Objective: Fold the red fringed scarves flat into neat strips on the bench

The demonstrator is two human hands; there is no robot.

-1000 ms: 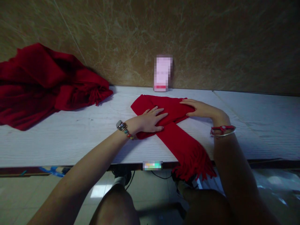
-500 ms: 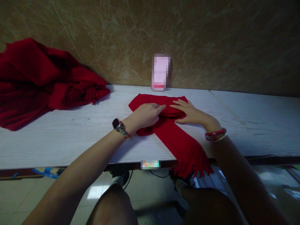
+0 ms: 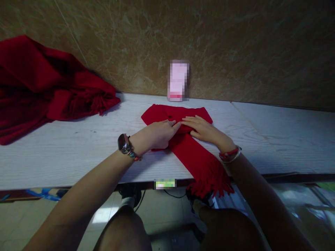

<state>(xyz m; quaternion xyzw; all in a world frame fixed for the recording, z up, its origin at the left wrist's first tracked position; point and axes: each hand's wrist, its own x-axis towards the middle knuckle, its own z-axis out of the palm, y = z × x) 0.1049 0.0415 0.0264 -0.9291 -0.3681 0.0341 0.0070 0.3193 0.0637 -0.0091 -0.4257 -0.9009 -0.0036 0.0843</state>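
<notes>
A red fringed scarf (image 3: 192, 153) lies folded on the white wood-grain table. Its upper part forms a wide folded band, and one tail slants down to the right, with the fringe hanging over the front edge. My left hand (image 3: 159, 134), wearing a ring, is closed at the middle of the band; its curled fingers are partly hidden against the cloth. On the band's right half rests my right hand (image 3: 204, 129), its fingers stretched out flat and the tips close to my left fingers. A small dark spot or gap shows in the cloth just above my left hand.
Another heap of red fringed cloth (image 3: 39, 83) covers the table's left end. A blurred pink object (image 3: 178, 80) stands by the brown marbled wall (image 3: 235, 48). The white table (image 3: 86, 150) ends just before my knees, with blue material (image 3: 45, 193) beneath its left edge.
My right hand has slid left and slightly down across the scarf, nearer my left hand. My left hand has shifted slightly down and left, uncovering more of the band.
</notes>
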